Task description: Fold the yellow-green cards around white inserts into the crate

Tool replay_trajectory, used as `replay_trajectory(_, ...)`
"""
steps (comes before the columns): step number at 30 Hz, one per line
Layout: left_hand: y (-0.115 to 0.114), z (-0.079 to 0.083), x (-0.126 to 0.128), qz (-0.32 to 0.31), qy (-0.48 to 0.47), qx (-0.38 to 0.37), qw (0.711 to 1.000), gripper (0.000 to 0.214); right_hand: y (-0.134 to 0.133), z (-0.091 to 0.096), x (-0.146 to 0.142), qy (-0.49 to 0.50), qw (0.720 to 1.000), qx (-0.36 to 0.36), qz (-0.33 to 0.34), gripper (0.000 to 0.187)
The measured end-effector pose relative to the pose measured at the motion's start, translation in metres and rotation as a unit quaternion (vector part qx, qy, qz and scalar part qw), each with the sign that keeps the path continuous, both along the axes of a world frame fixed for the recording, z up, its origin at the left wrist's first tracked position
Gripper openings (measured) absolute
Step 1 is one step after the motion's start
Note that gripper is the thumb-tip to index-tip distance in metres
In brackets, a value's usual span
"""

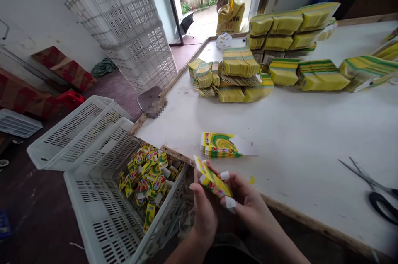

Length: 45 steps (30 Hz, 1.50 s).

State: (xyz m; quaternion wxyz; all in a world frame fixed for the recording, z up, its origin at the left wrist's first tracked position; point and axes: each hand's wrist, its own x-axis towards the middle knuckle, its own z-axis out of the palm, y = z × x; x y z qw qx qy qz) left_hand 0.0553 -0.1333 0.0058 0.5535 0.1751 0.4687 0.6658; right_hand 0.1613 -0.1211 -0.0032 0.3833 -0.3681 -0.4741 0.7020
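A small yellow and green printed carton (214, 181) is held between both hands just in front of the table edge. It tilts, its upper left end raised. My right hand (248, 202), with white wrapping on thumb and finger, pinches its right end. My left hand (203, 214) closes round the other end, thumb in front and its other fingers partly hidden behind the carton. Beyond them, a short stack of flat printed cartons (220, 146) lies on the white table (298, 131). Left of my hands, a white plastic crate (102, 214) contains many small folded cartons (152, 173).
Scissors (370, 181) lie at the table's right. Bundled flat cartons (239, 63) are piled at the back, with more bundles (323, 75) to the right. Stacked white crates (133, 27) stand left of the doorway. A dark, partly pixelated object (151, 100) rests at the table's left edge.
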Motion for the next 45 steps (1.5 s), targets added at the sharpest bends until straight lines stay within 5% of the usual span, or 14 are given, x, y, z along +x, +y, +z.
replay_trajectory(3,-0.002,-0.002,-0.001,-0.016,0.016,-0.016,1.0,0.051,0.004,0.0,0.009,0.002,1.0,0.016,-0.016,0.034)
replay_trajectory(9,-0.004,-0.014,-0.008,-0.037,0.106,0.007,0.994,0.025,-0.001,-0.01,0.016,-0.183,0.962,0.162,-0.123,0.014)
replay_trajectory(11,-0.002,-0.007,-0.018,-0.075,0.083,0.003,0.994,0.038,0.001,-0.005,0.025,-0.207,0.951,0.208,-0.1,0.016)
replay_trajectory(14,0.004,0.011,-0.041,-0.171,0.043,0.002,0.984,0.083,0.005,0.012,0.04,-0.241,0.915,0.323,-0.023,0.024)
replay_trajectory(16,0.006,0.022,-0.055,-0.294,0.066,0.0,0.953,0.098,0.007,0.026,0.047,-0.282,0.869,0.406,0.03,0.031)
replay_trajectory(19,0.004,0.031,-0.058,-0.446,0.224,0.004,0.867,0.086,0.005,0.04,0.048,-0.33,0.806,0.483,0.09,0.022)
replay_trajectory(22,-0.002,0.029,-0.044,-0.459,0.35,0.005,0.817,0.068,0.001,0.037,0.046,-0.33,0.786,0.518,0.074,0.014)
replay_trajectory(25,-0.006,0.02,-0.026,-0.384,0.378,-0.019,0.842,0.059,-0.007,0.02,0.043,-0.318,0.793,0.517,-0.052,0.017)
replay_trajectory(28,-0.008,0.01,-0.015,-0.287,0.382,-0.036,0.878,0.058,-0.017,0.003,0.035,-0.282,0.803,0.481,-0.211,0.031)
replay_trajectory(31,-0.009,0.002,-0.01,-0.214,0.393,-0.047,0.893,0.064,-0.026,-0.005,0.022,-0.228,0.844,0.409,-0.262,0.037)
replay_trajectory(34,-0.01,-0.003,-0.013,-0.179,0.466,-0.042,0.865,0.074,-0.026,-0.001,0.018,-0.122,0.925,0.269,-0.238,0.03)
replay_trajectory(37,-0.013,-0.008,-0.019,-0.202,0.543,0.012,0.815,0.078,-0.012,0.008,0.027,-0.062,0.966,0.134,-0.214,0.023)
replay_trajectory(42,-0.024,-0.02,-0.021,-0.21,0.561,0.123,0.791,0.081,0.01,0.013,0.036,0.017,0.988,-0.082,-0.129,0.038)
replay_trajectory(45,-0.029,-0.023,-0.017,-0.171,0.554,0.131,0.804,0.081,0.002,0.005,0.021,0.176,0.941,-0.284,-0.049,0.039)
